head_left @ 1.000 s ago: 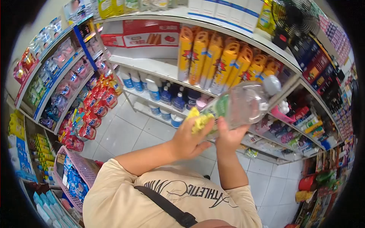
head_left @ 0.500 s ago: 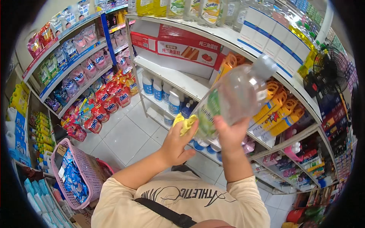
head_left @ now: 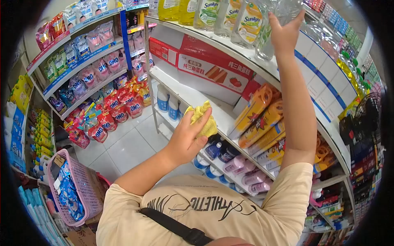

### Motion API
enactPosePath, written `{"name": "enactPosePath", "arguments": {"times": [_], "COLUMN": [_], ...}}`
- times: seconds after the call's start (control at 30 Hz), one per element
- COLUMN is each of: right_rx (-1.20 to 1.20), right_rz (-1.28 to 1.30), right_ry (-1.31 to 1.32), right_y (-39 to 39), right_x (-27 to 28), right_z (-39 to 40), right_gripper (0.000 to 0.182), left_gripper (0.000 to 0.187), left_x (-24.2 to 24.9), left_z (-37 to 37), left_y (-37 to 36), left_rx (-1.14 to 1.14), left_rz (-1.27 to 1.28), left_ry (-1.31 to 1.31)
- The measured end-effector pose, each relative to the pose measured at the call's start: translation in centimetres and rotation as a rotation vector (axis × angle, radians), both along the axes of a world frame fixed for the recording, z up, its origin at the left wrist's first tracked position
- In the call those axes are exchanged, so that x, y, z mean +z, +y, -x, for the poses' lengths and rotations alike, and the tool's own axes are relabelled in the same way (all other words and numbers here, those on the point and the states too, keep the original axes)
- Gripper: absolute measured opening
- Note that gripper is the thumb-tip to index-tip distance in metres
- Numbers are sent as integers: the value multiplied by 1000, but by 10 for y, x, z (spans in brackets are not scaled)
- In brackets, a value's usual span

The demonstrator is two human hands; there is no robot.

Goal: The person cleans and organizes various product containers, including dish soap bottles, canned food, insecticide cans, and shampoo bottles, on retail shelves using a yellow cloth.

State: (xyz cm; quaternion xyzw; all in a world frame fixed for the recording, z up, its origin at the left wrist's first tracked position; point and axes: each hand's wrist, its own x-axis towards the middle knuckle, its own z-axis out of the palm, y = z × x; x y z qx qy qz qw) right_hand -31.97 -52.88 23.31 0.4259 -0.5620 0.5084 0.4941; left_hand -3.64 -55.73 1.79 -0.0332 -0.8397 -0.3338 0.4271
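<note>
My left hand (head_left: 186,137) is closed around a crumpled yellow cloth (head_left: 204,119), held in front of the middle shelf. My right hand (head_left: 286,35) reaches up to the top shelf with its fingers round a large clear dish soap bottle (head_left: 264,46). The bottle is next to a row of Sunlight dish soap bottles (head_left: 248,24), the nearest having an orange and white label. My hand covers part of the held bottle, and its upper end lies near the frame's edge.
The white shelf unit (head_left: 193,88) holds a red and white carton (head_left: 213,74), orange spray cans (head_left: 260,110) and pink bottles (head_left: 236,164). White boxes with blue bands (head_left: 324,78) stand on top. At left are a pink basket (head_left: 98,197), OMO bags (head_left: 119,112) and a floor (head_left: 127,147) of white tiles.
My right hand has carried the bottle from in front of my chest up to the top shelf, beside the other bottles. My left hand stays low with the cloth, which shows more fully.
</note>
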Motion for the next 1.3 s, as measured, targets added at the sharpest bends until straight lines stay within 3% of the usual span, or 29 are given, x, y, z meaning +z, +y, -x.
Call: {"name": "enactPosePath", "arguments": {"times": [0.2,0.5,0.6,0.7,0.8,0.93,1.07,1.2,1.3], "right_rx": [-41,-299,-301,-543,-837,-454,-577,-656,-505], "right_rz": [-149,-121,-235,-214,-227,-304,-393,-330,-209], "right_ry": [-404,-287,-398,-163,327,120,-369,-327,-272], "right_y": [-17,-34,-26,-29,-30,-72,-103,-114,-108], "right_x": [-2,-11,-5,-10,-19,-32,-34,-46,-49], "right_z": [29,85,74,78,27,6,-8,0,-7], "right_gripper": [96,91,93,88,84,89,98,99,98], "left_gripper": [60,67,71,72,73,74,76,79,79], "left_x": [-12,-11,-17,-18,-17,-21,-27,-36,-48], "left_z": [20,45,39,30,15,-7,-30,-59,-74], "left_y": [-27,-48,-61,-81,-98,-115,-129,-146,-156], "left_rx": [12,-143,-200,-225,-195,-232,-236,-280,-281], "left_rz": [-64,-103,-93,-106,-107,-127,-120,-225,-259], "left_ry": [-68,-161,-207,-215,-233,-306,-335,-441,-430]}}
